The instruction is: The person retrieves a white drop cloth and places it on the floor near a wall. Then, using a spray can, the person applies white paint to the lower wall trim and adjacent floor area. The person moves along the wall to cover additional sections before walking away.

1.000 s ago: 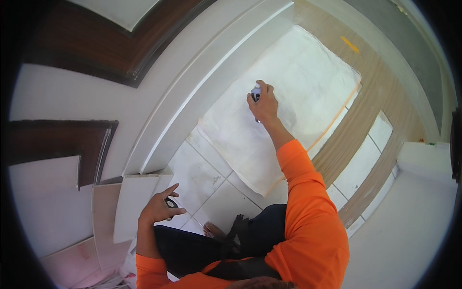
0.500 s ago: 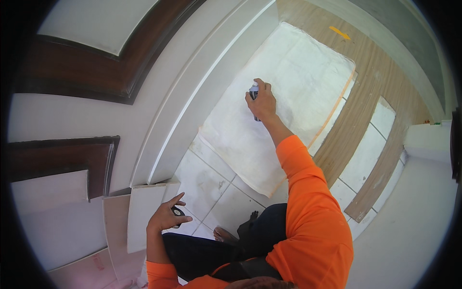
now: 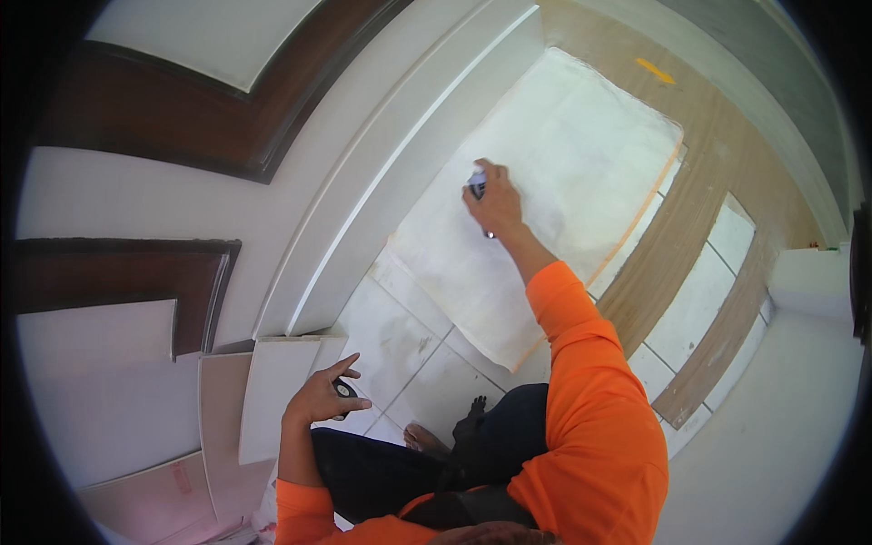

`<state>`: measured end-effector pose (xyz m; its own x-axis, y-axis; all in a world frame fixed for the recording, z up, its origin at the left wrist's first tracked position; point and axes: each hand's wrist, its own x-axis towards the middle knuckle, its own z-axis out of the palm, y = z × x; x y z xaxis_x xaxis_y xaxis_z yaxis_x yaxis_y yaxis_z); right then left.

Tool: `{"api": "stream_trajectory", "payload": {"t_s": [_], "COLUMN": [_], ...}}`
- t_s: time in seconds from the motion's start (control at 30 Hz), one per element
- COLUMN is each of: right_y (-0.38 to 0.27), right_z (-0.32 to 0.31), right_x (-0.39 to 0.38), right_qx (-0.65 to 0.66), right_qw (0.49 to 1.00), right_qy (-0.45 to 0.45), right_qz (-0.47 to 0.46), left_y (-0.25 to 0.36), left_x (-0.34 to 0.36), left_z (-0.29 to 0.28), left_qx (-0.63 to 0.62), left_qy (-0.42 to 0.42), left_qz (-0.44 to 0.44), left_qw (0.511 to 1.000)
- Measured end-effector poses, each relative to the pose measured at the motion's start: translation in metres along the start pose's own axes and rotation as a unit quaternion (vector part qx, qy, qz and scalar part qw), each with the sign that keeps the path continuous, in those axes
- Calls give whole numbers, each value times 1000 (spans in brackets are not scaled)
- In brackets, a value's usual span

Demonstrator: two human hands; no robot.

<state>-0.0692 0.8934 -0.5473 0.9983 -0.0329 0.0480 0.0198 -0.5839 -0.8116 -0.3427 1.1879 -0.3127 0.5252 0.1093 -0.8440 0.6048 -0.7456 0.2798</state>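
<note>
At roughly half past one from the middle of the view, the person's right hand [image 3: 498,207] has its fingers wrapped around a spray can [image 3: 478,183] with a pale top and a dark body. The can is over an orange-edged white sheet [image 3: 581,136], toward ten o'clock from the sheet's middle; whether it touches the sheet cannot be told. The left hand [image 3: 316,400], near half past seven, holds a small round black object [image 3: 344,389] with a pale centre; its index finger and thumb are stretched out and apart, while the other fingers are mostly hidden. Both arms wear orange sleeves [image 3: 590,372]. Beneath the sheet's lower edge, white floor tiles [image 3: 386,327] show toward seven o'clock. Wood-look planks [image 3: 656,263] run alongside the sheet at three o'clock, and a yellow strip [image 3: 656,71] lies beyond its far corner near half past one. At eight o'clock, just beside the left hand, stands a pale panel [image 3: 268,400].
</note>
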Motion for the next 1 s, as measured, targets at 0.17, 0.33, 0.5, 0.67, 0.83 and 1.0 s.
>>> {"api": "stream_trajectory", "payload": {"t_s": [0.17,0.33,0.5,0.67,0.83,1.0], "right_y": [3,-19,-44,-31,-7,-11], "right_z": [-27,-10,21,13,-14,-12], "right_x": [12,-24,-64,-34,-1,-12], "right_qx": [27,37,36,28,13,54], "right_qw": [995,998,981,992,998,994], "right_qy": [94,-3,-92,-32,50,62], "right_qz": [35,-59,-168,-119,-41,-68], "left_y": [10,8,15,9,11,15], "left_x": [-6,0,-5,-10,-19,-16], "left_z": [-3,-1,1,1,0,1], "left_qx": [-12,24,-6,-2,-19,-20], "left_qy": [-11,-2,-14,-11,-1,-10], "left_qz": [-22,20,18,17,7,9], "left_qw": [1000,1000,1000,1000,1000,1000]}}
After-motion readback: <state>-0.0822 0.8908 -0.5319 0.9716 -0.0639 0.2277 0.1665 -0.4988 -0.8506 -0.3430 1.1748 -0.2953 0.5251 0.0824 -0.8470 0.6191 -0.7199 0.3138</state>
